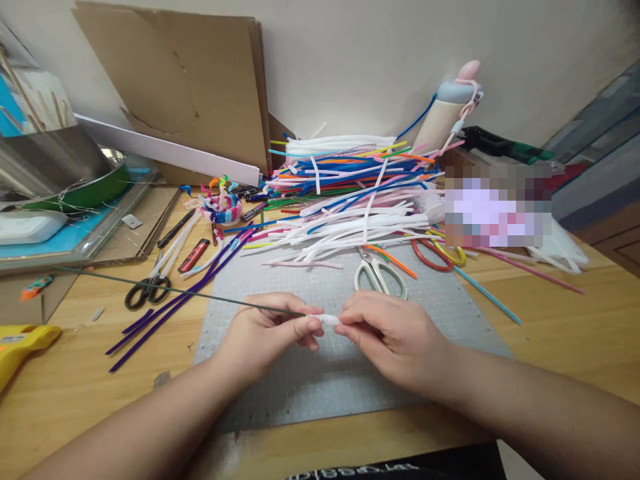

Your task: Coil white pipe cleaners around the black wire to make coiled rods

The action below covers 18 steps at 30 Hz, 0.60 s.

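My left hand (273,328) pinches a thin dark green wire (165,290) that runs out to the left over the desk. A short white pipe cleaner (329,320) is coiled round the wire's right end. My right hand (387,330) pinches that white coil from the right. Both hands hover over a grey cutting mat (320,380). Just behind them lie white-handled scissors (380,273).
A big heap of coloured and white pipe cleaners (350,193) fills the back of the mat. Black scissors (147,290), purple pipe cleaners (170,310), a yellow glue gun (23,343), markers and a fuzzy multicoloured ring (220,207) lie left. Cardboard leans on the wall.
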Available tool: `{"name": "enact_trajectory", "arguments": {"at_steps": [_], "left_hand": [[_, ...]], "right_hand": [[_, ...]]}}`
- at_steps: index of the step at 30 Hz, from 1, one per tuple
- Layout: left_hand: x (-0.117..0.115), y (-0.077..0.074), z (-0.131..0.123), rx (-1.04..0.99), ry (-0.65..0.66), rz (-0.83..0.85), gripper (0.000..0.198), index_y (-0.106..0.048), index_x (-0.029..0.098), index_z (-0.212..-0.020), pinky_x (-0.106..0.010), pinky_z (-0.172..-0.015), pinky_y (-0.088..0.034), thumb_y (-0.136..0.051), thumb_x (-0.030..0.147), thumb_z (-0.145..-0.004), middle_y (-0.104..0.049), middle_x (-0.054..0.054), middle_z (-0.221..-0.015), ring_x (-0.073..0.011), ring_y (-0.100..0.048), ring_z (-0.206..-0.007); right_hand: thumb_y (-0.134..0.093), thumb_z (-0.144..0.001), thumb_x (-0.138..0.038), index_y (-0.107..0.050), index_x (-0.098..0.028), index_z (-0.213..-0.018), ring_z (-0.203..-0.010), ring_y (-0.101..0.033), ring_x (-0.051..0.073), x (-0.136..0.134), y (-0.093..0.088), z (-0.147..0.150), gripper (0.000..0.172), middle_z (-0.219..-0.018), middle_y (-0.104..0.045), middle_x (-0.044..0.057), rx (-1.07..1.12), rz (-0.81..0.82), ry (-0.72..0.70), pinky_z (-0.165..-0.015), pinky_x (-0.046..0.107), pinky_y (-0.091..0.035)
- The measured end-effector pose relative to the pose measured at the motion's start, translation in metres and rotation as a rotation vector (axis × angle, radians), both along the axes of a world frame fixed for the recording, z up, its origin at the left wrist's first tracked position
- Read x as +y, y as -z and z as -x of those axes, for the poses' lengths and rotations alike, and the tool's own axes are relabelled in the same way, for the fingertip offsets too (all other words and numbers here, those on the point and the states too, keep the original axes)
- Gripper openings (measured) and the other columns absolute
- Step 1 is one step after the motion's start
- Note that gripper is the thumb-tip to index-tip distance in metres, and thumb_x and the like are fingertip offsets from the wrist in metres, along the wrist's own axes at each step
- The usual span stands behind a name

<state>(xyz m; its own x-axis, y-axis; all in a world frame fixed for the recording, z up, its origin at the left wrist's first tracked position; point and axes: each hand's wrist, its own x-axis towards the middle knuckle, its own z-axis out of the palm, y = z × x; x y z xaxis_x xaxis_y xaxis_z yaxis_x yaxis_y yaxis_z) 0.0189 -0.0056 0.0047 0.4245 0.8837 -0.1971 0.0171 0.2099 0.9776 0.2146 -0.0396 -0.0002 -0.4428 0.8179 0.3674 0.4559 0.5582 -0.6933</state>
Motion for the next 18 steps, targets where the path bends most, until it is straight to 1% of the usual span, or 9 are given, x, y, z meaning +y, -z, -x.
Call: {"name": "enact_trajectory", "arguments": {"at_steps": [3, 5, 8, 10, 11, 12, 13, 16, 18], "left_hand": [[-0.001, 0.001, -0.001, 0.016, 0.017, -0.014, 0.007, -0.070, 0.013, -0.071, -0.018, -0.050, -0.052, -0.073, 0.017, -0.065, -0.068, 0.000, -0.052, -0.0112, -0.064, -0.048], [-0.001, 0.002, -0.001, 0.019, 0.029, -0.022, 0.007, -0.070, 0.013, -0.071, -0.018, -0.051, -0.053, -0.072, 0.017, -0.066, -0.068, 0.000, -0.052, -0.0111, -0.064, -0.049], [-0.001, 0.002, 0.001, 0.023, 0.043, -0.045, 0.007, -0.069, 0.013, -0.070, -0.018, -0.050, -0.052, -0.072, 0.018, -0.066, -0.068, 0.000, -0.054, -0.0105, -0.063, -0.049], [0.000, 0.002, 0.003, 0.049, 0.068, -0.072, 0.008, -0.069, 0.013, -0.070, -0.017, -0.050, -0.051, -0.072, 0.020, -0.067, -0.067, 0.000, -0.055, -0.0099, -0.063, -0.049], [0.000, 0.002, 0.003, 0.065, 0.078, -0.079, 0.009, -0.068, 0.013, -0.071, -0.017, -0.050, -0.051, -0.071, 0.021, -0.068, -0.067, 0.000, -0.055, -0.0098, -0.063, -0.049], [0.000, 0.003, 0.003, 0.082, 0.087, -0.076, 0.010, -0.068, 0.013, -0.073, -0.017, -0.050, -0.051, -0.071, 0.022, -0.069, -0.067, 0.000, -0.055, -0.0098, -0.063, -0.050], [-0.001, 0.003, 0.003, 0.096, 0.091, -0.066, 0.012, -0.067, 0.013, -0.074, -0.018, -0.050, -0.050, -0.070, 0.024, -0.070, -0.067, 0.000, -0.056, -0.0098, -0.063, -0.050], [-0.004, 0.005, 0.000, 0.111, 0.074, -0.017, 0.015, -0.064, 0.014, -0.076, -0.019, -0.049, -0.049, -0.066, 0.028, -0.074, -0.067, 0.000, -0.058, -0.0101, -0.062, -0.049], [-0.006, 0.006, -0.002, 0.110, 0.066, -0.006, 0.016, -0.063, 0.014, -0.075, -0.019, -0.049, -0.049, -0.065, 0.030, -0.074, -0.067, 0.000, -0.059, -0.0101, -0.061, -0.049]], "right_hand": [[-0.050, -0.087, -0.015, -0.058, -0.015, -0.079, -0.067, -0.052, 0.010, -0.001, -0.001, 0.001, 0.011, -0.071, -0.056, 0.002, 0.018, 0.031, 0.012, -0.061, 0.023, -0.039], [-0.053, -0.086, -0.017, -0.059, -0.016, -0.077, -0.065, -0.051, 0.010, 0.000, -0.001, 0.003, 0.011, -0.069, -0.057, 0.000, 0.028, 0.114, 0.043, -0.060, 0.023, -0.038], [-0.056, -0.083, -0.024, -0.057, -0.017, -0.074, -0.059, -0.049, 0.009, 0.002, -0.003, 0.006, 0.012, -0.064, -0.055, -0.002, 0.083, 0.387, 0.090, -0.054, 0.021, -0.037], [-0.054, -0.084, -0.028, -0.055, -0.017, -0.074, -0.055, -0.046, 0.009, 0.003, -0.004, 0.007, 0.014, -0.061, -0.052, -0.003, 0.122, 0.568, 0.072, -0.049, 0.020, -0.036], [-0.053, -0.085, -0.029, -0.053, -0.017, -0.075, -0.054, -0.045, 0.009, 0.003, -0.004, 0.008, 0.015, -0.061, -0.051, -0.003, 0.121, 0.605, 0.053, -0.048, 0.020, -0.035], [-0.051, -0.085, -0.028, -0.052, -0.018, -0.077, -0.056, -0.046, 0.009, 0.003, -0.004, 0.008, 0.014, -0.063, -0.051, -0.003, 0.104, 0.594, 0.042, -0.050, 0.020, -0.036], [-0.051, -0.085, -0.027, -0.052, -0.018, -0.081, -0.059, -0.047, 0.009, 0.002, -0.002, 0.008, 0.010, -0.067, -0.052, -0.002, 0.073, 0.541, 0.042, -0.052, 0.021, -0.037], [-0.052, -0.084, -0.022, -0.051, -0.018, -0.090, -0.070, -0.050, 0.012, -0.001, 0.003, 0.007, 0.007, -0.080, -0.054, 0.002, -0.050, 0.237, 0.048, -0.061, 0.024, -0.039], [-0.049, -0.087, -0.019, -0.052, -0.017, -0.090, -0.074, -0.050, 0.014, -0.003, 0.006, 0.005, 0.005, -0.081, -0.054, 0.003, -0.103, 0.070, 0.024, -0.065, 0.026, -0.039]]}}
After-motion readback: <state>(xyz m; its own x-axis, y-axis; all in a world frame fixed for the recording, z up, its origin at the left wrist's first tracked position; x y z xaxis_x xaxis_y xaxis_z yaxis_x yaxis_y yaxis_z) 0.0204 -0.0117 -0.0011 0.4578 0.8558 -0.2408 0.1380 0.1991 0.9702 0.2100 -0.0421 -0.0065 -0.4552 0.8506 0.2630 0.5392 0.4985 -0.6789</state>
